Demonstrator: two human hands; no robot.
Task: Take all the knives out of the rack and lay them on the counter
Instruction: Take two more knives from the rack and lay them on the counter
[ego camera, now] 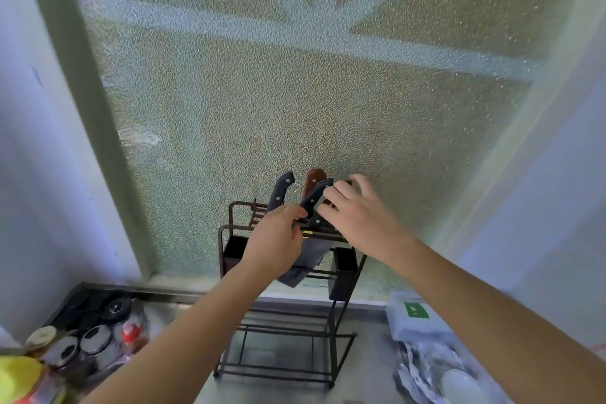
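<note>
A black wire knife rack (226,239) stands on the counter against the frosted window. Three handles stick up from its top: a black one (282,188) on the left, a brown one (314,178) behind, and a black one (315,197) in the middle. A wide grey blade (310,257) hangs down through the rack. My left hand (275,241) lies curled over the rack's top front rail, its fingertips against the base of the middle black handle. My right hand (359,215) hovers at the rack's right side with fingers spread over a further dark handle (329,205), mostly hidden.
Jars and bottles with dark lids (95,338) and a yellow object (18,377) crowd the counter at the left. A white packet with a green label (416,311) and crumpled plastic (436,371) lie at the right. Grey counter (367,380) shows in front of the rack.
</note>
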